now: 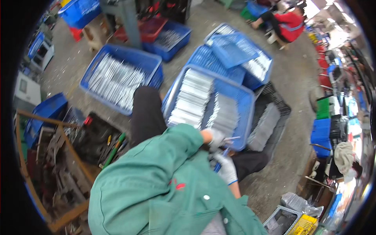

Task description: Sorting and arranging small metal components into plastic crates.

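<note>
My left hand (214,138), in a pale work glove, is closed in front of my chest. From its fingers a thin, light-coloured metal piece (232,138) sticks out to the right. Just below it my right hand (227,169), in a white glove with a blue cuff edge, is wrapped round a blue-handled tool (217,167); the tool's tip is too blurred to make out. Both hands are at the near edge of a blue plastic crate (246,117). Inside the crate lie two rows of metal strips (192,98), stacked side by side.
A second blue crate (150,58) of metal strips stands to the left. A black crate (282,105) with stacked pieces is to the right. Blue baskets (258,47) stand beyond. At left lies a wooden frame (70,147) near tools. A person in red (289,25) sits far right.
</note>
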Motion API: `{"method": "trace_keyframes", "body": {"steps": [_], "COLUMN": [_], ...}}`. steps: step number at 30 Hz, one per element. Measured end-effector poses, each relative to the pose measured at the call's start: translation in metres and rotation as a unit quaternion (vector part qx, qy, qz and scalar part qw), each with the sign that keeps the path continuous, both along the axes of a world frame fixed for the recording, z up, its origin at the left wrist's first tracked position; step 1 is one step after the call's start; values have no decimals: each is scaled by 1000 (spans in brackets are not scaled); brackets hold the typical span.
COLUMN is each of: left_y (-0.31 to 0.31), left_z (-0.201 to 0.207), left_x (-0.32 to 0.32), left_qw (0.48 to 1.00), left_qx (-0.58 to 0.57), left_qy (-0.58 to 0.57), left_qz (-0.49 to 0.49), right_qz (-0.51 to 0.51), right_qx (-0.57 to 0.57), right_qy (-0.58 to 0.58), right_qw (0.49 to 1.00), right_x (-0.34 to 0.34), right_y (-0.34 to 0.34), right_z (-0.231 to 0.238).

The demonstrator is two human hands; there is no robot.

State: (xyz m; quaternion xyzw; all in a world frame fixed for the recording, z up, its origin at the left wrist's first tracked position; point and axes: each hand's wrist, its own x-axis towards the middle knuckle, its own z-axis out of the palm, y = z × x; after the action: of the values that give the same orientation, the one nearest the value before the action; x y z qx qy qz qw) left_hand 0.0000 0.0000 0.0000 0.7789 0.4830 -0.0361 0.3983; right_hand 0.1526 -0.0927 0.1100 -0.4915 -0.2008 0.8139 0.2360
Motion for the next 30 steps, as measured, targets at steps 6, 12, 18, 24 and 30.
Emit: {"method": "trace_keyframes", "body": {"steps": [6, 12, 18, 24, 30], "left_y": [2, 26, 45, 42, -45], "left_z": [16, 14, 2, 84, 155], "left_x": [21, 9, -1, -9, -11], "left_qw": [988, 996, 996, 964, 839], "left_qx": [150, 90, 76, -34, -307], "left_qy": [15, 1, -50, -231, -402], "left_qz": [-17, -22, 18, 127, 202], "right_qz": [-18, -2, 2, -31, 29], "right_qx": [17, 19, 80, 489, 475], "right_qy": [6, 10, -53, -362, -108], "right_qw": [1000, 1000, 995, 793, 873], "right_x": [2, -1, 7, 63, 78], "right_y": [7, 13, 22, 102, 154], "right_z": [8, 19, 30, 78, 83]}}
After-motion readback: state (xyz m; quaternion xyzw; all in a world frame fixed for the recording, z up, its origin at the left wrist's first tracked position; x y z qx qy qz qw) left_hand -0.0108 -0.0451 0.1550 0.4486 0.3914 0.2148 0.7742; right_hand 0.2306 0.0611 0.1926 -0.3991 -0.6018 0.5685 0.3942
